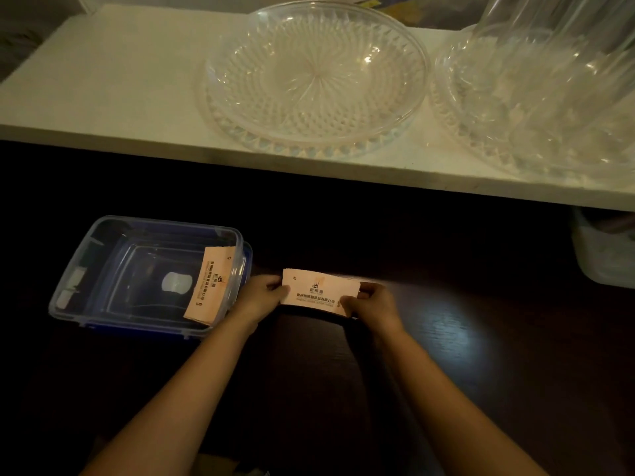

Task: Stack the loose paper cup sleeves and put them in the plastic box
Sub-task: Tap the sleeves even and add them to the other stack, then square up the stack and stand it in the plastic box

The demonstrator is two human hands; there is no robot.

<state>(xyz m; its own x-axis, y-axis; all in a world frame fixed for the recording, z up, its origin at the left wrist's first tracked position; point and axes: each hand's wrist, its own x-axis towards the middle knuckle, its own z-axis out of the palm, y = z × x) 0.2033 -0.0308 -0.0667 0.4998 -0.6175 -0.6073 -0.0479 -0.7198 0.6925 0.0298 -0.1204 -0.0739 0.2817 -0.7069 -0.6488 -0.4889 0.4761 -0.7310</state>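
Both hands, left hand and right hand, pinch sleeve ends beside box.

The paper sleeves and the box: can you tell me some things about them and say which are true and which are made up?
1. Both hands hold one paper cup sleeve flat, the left hand at one end and the right hand at the other. True.
2. The plastic box is closed with a lid. False: it is open on top.
3. A second sleeve leans inside the box against its right wall. True.
4. The glass dishes sit on the dark table. False: they sit on the white shelf above it.
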